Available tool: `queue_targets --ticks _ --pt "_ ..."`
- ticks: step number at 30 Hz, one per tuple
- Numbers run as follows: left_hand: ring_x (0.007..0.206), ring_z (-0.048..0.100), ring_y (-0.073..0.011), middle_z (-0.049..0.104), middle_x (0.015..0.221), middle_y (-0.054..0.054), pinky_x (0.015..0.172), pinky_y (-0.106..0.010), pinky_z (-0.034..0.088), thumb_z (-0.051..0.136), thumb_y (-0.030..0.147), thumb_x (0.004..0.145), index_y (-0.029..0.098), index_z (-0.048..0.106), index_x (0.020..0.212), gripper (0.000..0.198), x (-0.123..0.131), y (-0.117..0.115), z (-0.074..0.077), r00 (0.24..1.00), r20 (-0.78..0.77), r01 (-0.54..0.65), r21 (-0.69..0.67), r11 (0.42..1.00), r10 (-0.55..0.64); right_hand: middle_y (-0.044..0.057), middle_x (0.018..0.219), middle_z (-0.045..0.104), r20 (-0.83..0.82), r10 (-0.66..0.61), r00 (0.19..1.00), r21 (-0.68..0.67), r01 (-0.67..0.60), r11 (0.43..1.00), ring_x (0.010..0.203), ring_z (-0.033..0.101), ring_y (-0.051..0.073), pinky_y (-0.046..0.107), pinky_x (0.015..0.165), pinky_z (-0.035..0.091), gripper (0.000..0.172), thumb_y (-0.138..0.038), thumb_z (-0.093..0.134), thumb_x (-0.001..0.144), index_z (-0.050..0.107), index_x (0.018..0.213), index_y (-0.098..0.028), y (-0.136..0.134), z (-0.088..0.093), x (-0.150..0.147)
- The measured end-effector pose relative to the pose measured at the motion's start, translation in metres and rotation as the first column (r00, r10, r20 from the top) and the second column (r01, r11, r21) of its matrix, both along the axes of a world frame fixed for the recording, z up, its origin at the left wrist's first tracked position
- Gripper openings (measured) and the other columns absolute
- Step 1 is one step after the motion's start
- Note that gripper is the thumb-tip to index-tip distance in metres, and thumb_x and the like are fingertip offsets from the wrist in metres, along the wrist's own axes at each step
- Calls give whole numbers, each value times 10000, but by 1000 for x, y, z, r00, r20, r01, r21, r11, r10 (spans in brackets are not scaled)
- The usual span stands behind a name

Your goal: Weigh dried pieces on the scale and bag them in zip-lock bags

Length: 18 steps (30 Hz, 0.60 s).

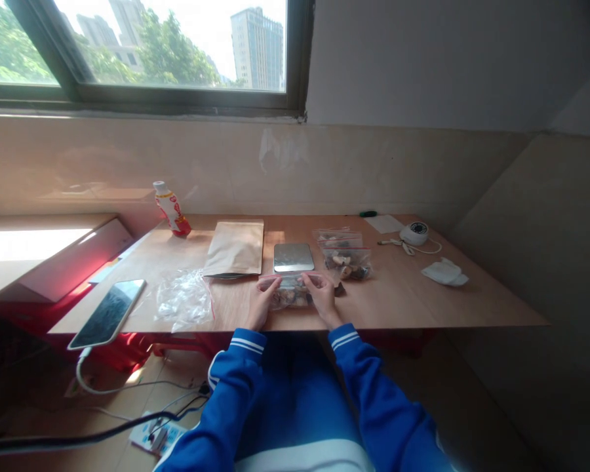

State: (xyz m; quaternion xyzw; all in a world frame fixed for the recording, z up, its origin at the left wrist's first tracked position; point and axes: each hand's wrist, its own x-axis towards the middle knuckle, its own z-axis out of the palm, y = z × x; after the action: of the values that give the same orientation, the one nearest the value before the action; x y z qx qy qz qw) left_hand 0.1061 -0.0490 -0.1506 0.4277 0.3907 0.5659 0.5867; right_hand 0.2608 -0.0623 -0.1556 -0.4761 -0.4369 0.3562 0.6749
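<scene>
Between my hands, near the table's front edge, lies a clear zip bag (291, 299) with brownish dried pieces inside, perhaps sliced mushrooms. My left hand (262, 300) pinches the left part of its red-lined top strip. On the strip's right part, my right hand (321, 295) pinches with thumb and finger. Just behind the bag sits a flat silver scale (294, 257). Several filled zip bags (347, 263) overlap to the right of the scale. One loose dark piece (340, 289) rests beside my right hand. A brown paper pouch (236, 248) lies left of the scale.
Crumpled clear bags (184, 298) lie at the left, near a phone (109, 313) that juts over the table edge on a cable. A bottle (172, 210) stands behind them. At the right are a white camera (413, 233), a tissue (445, 272), paper (384, 224) and a green pen (368, 214).
</scene>
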Motion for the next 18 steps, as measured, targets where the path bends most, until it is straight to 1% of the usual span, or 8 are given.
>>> queue_targets --ticks 3,6,10,12,15,16,18 --pt "840 684 -226 737 861 -87 808 -346 508 776 422 649 124 733 893 388 1 0 4 998 -26 -52 19 998 52 36 762 738 0 -5 1000 2 5 1000 725 688 183 308 690 563 287 -430 709 731 697 845 -167 0 0 2" --pt "844 681 -224 737 860 -86 792 -337 513 775 401 655 125 737 894 367 2 0 7 996 -44 -75 41 996 77 33 758 736 -10 5 1000 -3 -5 1000 728 690 185 312 695 564 276 -434 706 735 698 834 -176 0 1 3" --pt "850 675 -216 736 862 -77 761 -309 516 780 375 657 131 739 888 338 5 1 9 991 -63 -115 64 991 119 35 755 739 -65 10 998 -11 -10 1000 744 699 193 324 713 569 274 -435 712 729 691 833 -181 -2 3 3" --pt "850 675 -210 736 868 -73 763 -301 515 772 376 670 133 737 894 332 6 0 10 993 -58 -101 78 992 106 34 788 745 -107 74 992 -5 -75 997 788 705 198 335 751 567 277 -429 712 732 685 863 -186 -3 4 3" --pt "837 681 -206 737 868 -72 768 -305 520 754 383 696 131 731 906 328 6 0 10 999 -22 -43 91 995 45 26 838 749 -138 184 973 -11 -188 982 827 706 201 345 777 564 321 -410 729 721 682 957 -198 -4 6 4" --pt "835 683 -208 738 870 -73 767 -308 523 752 383 699 132 728 922 337 5 -1 10 1000 -11 -23 90 996 24 24 828 747 -131 191 973 -18 -195 981 814 706 200 345 769 565 329 -406 738 712 687 962 -198 -4 6 4" --pt "843 687 -214 740 894 -75 768 -315 529 755 376 698 139 717 983 374 4 -2 10 1000 5 11 84 996 -12 22 779 740 -97 167 981 -25 -170 985 769 701 197 344 754 566 300 -406 748 698 706 902 -190 -4 6 5"
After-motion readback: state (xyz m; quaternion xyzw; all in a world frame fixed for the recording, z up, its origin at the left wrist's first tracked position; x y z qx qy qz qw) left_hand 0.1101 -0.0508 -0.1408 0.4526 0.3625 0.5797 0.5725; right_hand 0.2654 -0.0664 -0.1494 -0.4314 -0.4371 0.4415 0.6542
